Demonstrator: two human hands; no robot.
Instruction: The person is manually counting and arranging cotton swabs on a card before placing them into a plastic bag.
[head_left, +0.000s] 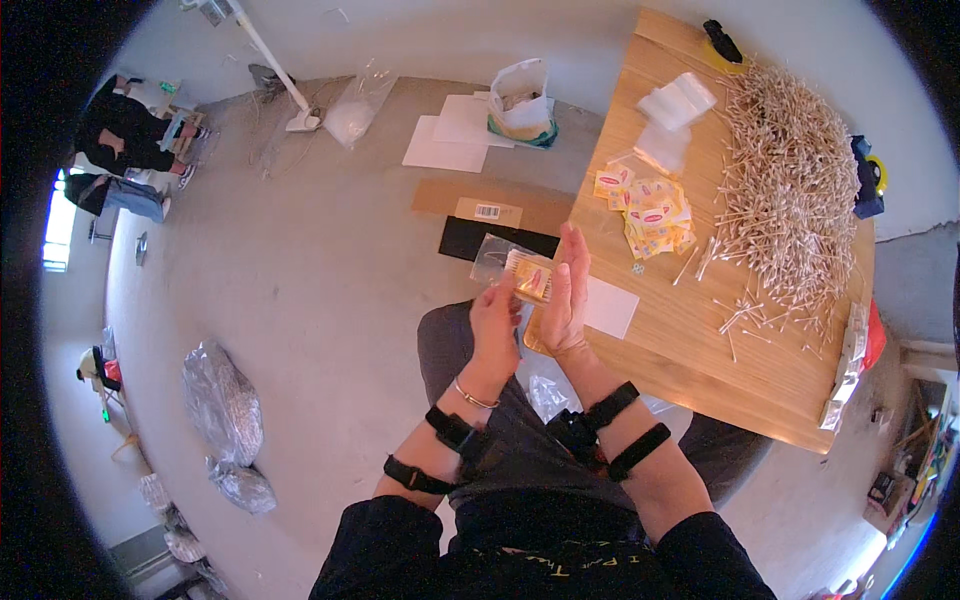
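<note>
Swab packet (531,277), yellow card inside: held over the lap, near the left edge of the wooden table (690,345). Left hand (497,325): thumb and fingers closed on the packet's lower left side. Right hand (567,300): raised edgewise, fingers straight and together, gripping nothing; right beside the packet, contact impossible to tell. Clear film (488,257): spread at the packet's upper left.

Tabletop: big loose heap of cotton swabs (790,190), filling much of the right side; scattered pile of yellow cards (657,215) left of it; clear bags (680,100) above those; white card (613,307), just right of the right hand.

Floor: black strip (470,238), partly behind the film; brown cardboard (435,195); white sheets (440,150); white bag (520,95); plastic bundles (222,405), far left.

Labels: red mark on the yellow cards, print too small to tell; barcode label (487,211) on the cardboard; yellow lettering on the black shirt (520,525), partly lost in folds.
</note>
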